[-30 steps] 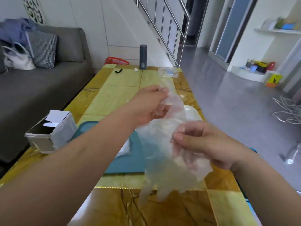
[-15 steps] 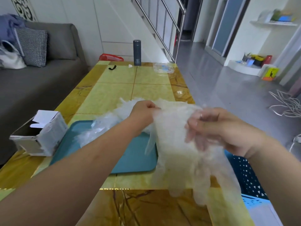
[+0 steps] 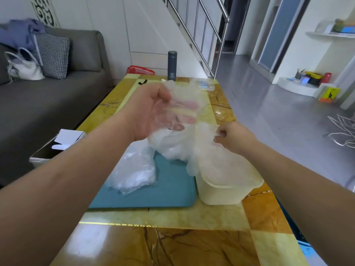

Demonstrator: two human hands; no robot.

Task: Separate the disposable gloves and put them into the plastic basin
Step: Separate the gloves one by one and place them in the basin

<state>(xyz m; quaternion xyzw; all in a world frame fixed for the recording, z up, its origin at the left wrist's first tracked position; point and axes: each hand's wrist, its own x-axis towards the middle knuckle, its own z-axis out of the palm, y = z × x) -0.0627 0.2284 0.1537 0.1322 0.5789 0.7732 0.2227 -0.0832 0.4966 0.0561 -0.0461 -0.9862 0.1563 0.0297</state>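
My left hand (image 3: 151,112) is raised above the table, palm turned up, its fingers spread under a bunch of clear disposable gloves (image 3: 184,96). My right hand (image 3: 233,137) pinches the cuff of a single clear glove (image 3: 213,160) that drapes over the cream plastic basin (image 3: 221,194). The basin stands at the right edge of the teal tray (image 3: 169,189). A loose heap of clear gloves (image 3: 134,169) lies on the tray below my left forearm.
An open white cardboard box (image 3: 57,144) sits at the table's left edge. At the far end stand a dark flask (image 3: 172,65) and a clear plastic case (image 3: 202,85). A grey sofa is to the left, a blue perforated stool (image 3: 288,221) at the right edge.
My hands have drawn apart: the left rose with the bunch, the right moved down and right with one glove over the basin.
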